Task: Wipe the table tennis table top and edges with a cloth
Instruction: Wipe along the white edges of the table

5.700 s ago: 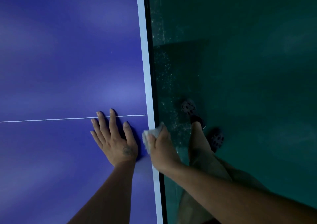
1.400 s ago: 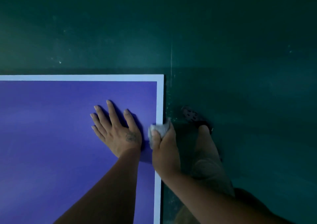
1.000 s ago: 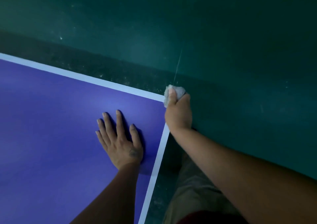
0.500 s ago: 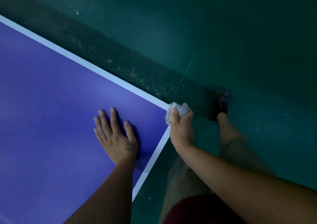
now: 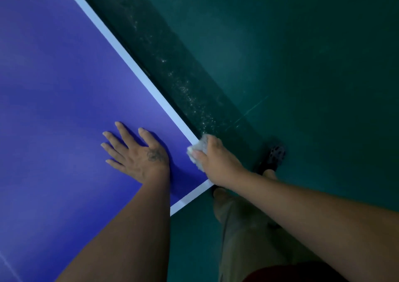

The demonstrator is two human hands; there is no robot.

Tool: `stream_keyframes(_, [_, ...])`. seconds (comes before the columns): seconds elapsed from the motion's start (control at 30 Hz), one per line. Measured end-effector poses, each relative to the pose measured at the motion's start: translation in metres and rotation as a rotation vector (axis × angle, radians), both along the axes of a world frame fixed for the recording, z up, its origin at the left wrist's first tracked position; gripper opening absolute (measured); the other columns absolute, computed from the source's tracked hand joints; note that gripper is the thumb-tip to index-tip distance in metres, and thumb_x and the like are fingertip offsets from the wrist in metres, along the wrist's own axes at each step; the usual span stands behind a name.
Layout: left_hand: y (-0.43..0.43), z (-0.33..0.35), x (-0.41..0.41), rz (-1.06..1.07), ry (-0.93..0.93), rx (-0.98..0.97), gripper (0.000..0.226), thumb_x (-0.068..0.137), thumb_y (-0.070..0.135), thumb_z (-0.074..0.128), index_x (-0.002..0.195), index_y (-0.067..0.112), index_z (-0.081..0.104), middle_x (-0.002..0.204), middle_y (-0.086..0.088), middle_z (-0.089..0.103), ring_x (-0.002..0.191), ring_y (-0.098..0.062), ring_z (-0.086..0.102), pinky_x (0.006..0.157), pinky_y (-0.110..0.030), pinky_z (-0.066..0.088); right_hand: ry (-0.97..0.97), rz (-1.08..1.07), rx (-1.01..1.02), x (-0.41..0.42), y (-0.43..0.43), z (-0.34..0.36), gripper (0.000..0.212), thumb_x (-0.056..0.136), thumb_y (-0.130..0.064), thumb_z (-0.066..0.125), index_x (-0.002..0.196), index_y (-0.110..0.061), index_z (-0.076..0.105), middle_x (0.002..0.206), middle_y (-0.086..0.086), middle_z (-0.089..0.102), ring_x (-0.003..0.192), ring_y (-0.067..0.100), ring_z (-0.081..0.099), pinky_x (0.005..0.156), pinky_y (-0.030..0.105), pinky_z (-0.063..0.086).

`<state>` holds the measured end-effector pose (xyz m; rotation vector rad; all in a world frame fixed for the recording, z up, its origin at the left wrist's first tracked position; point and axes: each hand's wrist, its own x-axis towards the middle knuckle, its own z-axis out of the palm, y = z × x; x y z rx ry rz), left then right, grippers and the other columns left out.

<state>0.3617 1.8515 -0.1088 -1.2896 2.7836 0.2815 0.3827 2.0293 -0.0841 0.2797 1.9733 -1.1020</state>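
While the left grip (image 5: 138, 154) lies flat and open on the tabletop (image 5: 54, 76) near its corner, the right grip (image 5: 216, 163) clutches the cloth (image 5: 199, 150) on the edge just beside that corner, apparently mid edge-wipe, next needing a steady slide along that edge.

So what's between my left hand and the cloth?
Nothing: only a bare strip of blue table top separates the left hand from the cloth in the right hand, per the head view.
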Motion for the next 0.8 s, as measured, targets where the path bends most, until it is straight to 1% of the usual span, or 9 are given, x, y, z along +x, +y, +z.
stream_keyframes(0.13, [0.0, 0.0, 0.0, -0.003, -0.004, -0.013, 0.065, 0.111, 0.058, 0.031, 0.172, 0.039, 0.017, 0.181, 0.005, 0.005, 0.167, -0.021, 0.0, 0.134, -0.052, -0.002, 0.008, -0.03, -0.05, -0.066, -0.031, -0.009, 0.063, 0.106, -0.061, 0.051, 0.145, -0.011, 0.044, 0.149, 0.011, 0.053, 0.128, 0.031, 0.058, 0.105, 0.042, 0.047])
stream_keyframes(0.2, [0.0, 0.001, 0.001, -0.004, -0.002, -0.017, 0.065, 0.111, 0.058, 0.032, 0.172, 0.039, 0.017, 0.181, 0.006, 0.005, 0.167, -0.02, 0.0, 0.134, -0.051, -0.002, 0.001, 0.004, -0.064, -0.081, -0.035, -0.013, 0.069, 0.105, -0.062, 0.052, 0.151, -0.012, 0.039, 0.155, 0.011, 0.047, 0.133, 0.033, 0.056, 0.105, 0.043, 0.046])
stream_keyframes(0.27, [0.001, 0.002, 0.0, -0.006, 0.001, -0.015, 0.066, 0.11, 0.059, 0.03, 0.171, 0.039, 0.018, 0.181, 0.006, 0.005, 0.167, -0.02, 0.0, 0.134, -0.051, -0.003, 0.005, 0.036, -0.083, -0.076, -0.025, -0.014, 0.072, 0.106, -0.06, 0.053, 0.161, -0.018, 0.032, 0.162, 0.008, 0.039, 0.138, 0.032, 0.053, 0.111, 0.043, 0.045])
stream_keyframes(0.33, [0.001, 0.003, 0.0, -0.002, 0.005, -0.013, 0.067, 0.108, 0.06, 0.028, 0.171, 0.039, 0.019, 0.181, 0.006, 0.005, 0.167, -0.02, 0.0, 0.135, -0.051, -0.003, 0.019, 0.047, -0.118, -0.053, -0.008, -0.012, 0.075, 0.106, -0.059, 0.053, 0.168, -0.03, 0.022, 0.17, 0.0, 0.028, 0.146, 0.027, 0.047, 0.118, 0.047, 0.042])
stream_keyframes(0.43, [0.002, 0.005, 0.0, -0.004, 0.007, -0.017, 0.066, 0.109, 0.058, 0.029, 0.171, 0.037, 0.02, 0.181, 0.005, 0.006, 0.167, -0.021, 0.0, 0.135, -0.052, -0.001, 0.036, 0.023, -0.168, -0.006, 0.016, -0.007, 0.079, 0.105, -0.064, 0.049, 0.17, -0.039, 0.013, 0.175, -0.013, 0.017, 0.155, 0.014, 0.035, 0.124, 0.046, 0.037])
stream_keyframes(0.53, [0.002, 0.005, 0.001, -0.017, 0.01, -0.028, 0.066, 0.11, 0.057, 0.029, 0.172, 0.036, 0.019, 0.181, 0.003, 0.007, 0.168, -0.023, 0.001, 0.134, -0.053, 0.0, 0.011, -0.048, -0.164, 0.02, 0.021, -0.003, 0.076, 0.107, -0.059, 0.049, 0.17, -0.04, 0.011, 0.175, -0.017, 0.019, 0.157, 0.01, 0.031, 0.126, 0.042, 0.034])
stream_keyframes(0.6, [0.002, 0.004, 0.001, -0.02, 0.014, -0.035, 0.068, 0.109, 0.058, 0.028, 0.172, 0.036, 0.018, 0.181, 0.003, 0.007, 0.168, -0.023, 0.001, 0.134, -0.054, 0.0, -0.007, -0.067, -0.118, 0.014, 0.011, -0.002, 0.075, 0.108, -0.057, 0.049, 0.17, -0.035, 0.013, 0.175, -0.012, 0.022, 0.156, 0.014, 0.034, 0.126, 0.043, 0.035])
stream_keyframes(0.7, [0.001, 0.003, 0.0, -0.022, 0.019, -0.042, 0.068, 0.108, 0.059, 0.028, 0.172, 0.036, 0.019, 0.181, 0.002, 0.008, 0.168, -0.024, 0.002, 0.134, -0.054, 0.001, -0.019, -0.036, -0.071, -0.024, -0.01, -0.002, 0.073, 0.109, -0.056, 0.046, 0.169, -0.026, 0.018, 0.172, -0.003, 0.027, 0.152, 0.022, 0.04, 0.121, 0.041, 0.036])
stream_keyframes(0.8, [0.001, 0.001, 0.0, -0.019, 0.038, -0.051, 0.067, 0.108, 0.057, 0.033, 0.171, 0.035, 0.023, 0.181, 0.001, 0.012, 0.167, -0.025, 0.005, 0.134, -0.054, 0.003, -0.028, 0.054, -0.044, -0.08, -0.033, -0.008, 0.069, 0.11, -0.057, 0.045, 0.165, -0.021, 0.024, 0.167, 0.003, 0.037, 0.142, 0.03, 0.051, 0.115, 0.043, 0.042])
